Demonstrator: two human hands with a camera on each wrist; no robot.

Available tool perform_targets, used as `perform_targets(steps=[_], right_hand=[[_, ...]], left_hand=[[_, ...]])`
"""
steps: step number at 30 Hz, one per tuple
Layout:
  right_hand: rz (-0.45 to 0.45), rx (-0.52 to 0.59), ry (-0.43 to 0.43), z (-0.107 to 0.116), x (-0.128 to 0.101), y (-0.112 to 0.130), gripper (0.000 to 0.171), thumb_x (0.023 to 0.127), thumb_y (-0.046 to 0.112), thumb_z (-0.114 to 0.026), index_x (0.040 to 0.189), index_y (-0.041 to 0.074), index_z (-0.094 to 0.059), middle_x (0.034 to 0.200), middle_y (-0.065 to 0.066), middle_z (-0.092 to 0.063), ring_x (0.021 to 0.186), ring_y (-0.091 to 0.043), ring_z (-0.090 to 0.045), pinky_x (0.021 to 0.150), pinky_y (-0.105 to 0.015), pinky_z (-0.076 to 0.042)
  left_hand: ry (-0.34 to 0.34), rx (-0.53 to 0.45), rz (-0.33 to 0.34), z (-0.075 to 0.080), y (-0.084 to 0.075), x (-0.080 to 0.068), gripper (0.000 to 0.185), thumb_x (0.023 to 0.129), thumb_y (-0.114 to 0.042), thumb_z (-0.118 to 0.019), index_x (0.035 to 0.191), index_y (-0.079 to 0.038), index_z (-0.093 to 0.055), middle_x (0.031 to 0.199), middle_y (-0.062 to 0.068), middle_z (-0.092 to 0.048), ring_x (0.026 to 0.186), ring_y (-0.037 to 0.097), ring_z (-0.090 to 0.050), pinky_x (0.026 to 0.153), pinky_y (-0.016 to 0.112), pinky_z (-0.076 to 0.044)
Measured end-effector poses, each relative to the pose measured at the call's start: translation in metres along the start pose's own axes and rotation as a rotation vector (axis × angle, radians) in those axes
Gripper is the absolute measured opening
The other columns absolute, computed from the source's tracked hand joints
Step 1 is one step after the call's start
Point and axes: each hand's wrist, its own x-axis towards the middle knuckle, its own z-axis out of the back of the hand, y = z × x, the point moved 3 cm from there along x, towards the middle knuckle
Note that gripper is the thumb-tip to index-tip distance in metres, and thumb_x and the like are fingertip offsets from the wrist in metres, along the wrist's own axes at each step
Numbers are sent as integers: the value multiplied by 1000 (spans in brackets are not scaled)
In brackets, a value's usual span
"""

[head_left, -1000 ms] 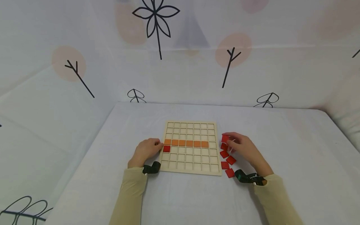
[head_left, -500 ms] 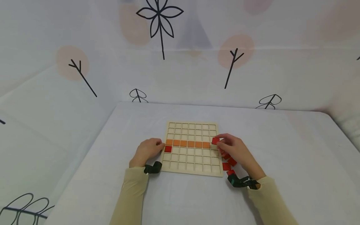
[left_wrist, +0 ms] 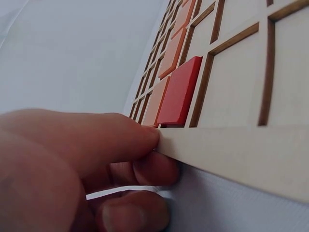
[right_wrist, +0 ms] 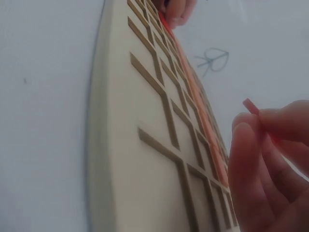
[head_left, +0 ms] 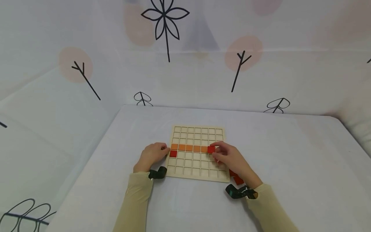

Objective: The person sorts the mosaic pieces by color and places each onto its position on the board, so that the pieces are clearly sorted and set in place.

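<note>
A square wooden grid board (head_left: 187,171) lies flat on the table. One row of its cells holds several orange tiles (head_left: 189,148), and a red tile (head_left: 173,154) sits in the first cell of the row nearer me. At the board's left edge my left hand (head_left: 150,157) pinches the rim, forefinger along the edge and other fingers curled below, as the left wrist view shows. Over the right part of the board, my right hand (head_left: 232,160) holds another red tile (head_left: 211,149) between thumb and fingertips. In the right wrist view that tile (right_wrist: 251,106) is raised above the board.
Loose red tiles (head_left: 238,179) lie right of the board, partly hidden by my right forearm. A white cloth covers the table (head_left: 185,206), and a printed cloth backdrop (head_left: 200,77) rises behind it. Each wrist carries a dark camera strap.
My right hand has lifted the red tile from the loose ones and carried it left over the board. My left hand has stayed at the board's edge.
</note>
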Motion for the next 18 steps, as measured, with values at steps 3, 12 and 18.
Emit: perform_targets(steps=[3, 12, 18], right_hand=[[-4, 15, 14, -4, 0, 1, 34, 87, 20, -61, 120, 17, -54, 91, -8, -59, 70, -20, -59, 64, -30, -50], [13, 3, 48, -19, 1, 3, 35, 82, 24, -68, 115, 21, -58, 87, -3, -62, 71, -16, -61, 66, -29, -50], [5, -48, 29, -25, 0, 7, 33, 83, 25, -67, 115, 23, -58, 84, -1, -60, 73, -15, -58, 67, -29, -47]], left_hand=[[0, -1, 0, 0, 0, 0, 24, 90, -35, -52, 77, -16, -58, 70, 0, -53, 69, 17, -47, 58, 29, -34], [-4, -3, 15, -3, 3, -1, 24, 89, -34, -52, 76, -15, -58, 69, 0, -52, 68, 17, -47, 58, 29, -33], [-5, 2, 7, -3, 1, 1, 24, 89, -35, -51, 77, -16, -59, 71, 0, -52, 70, 17, -47, 60, 30, -34]])
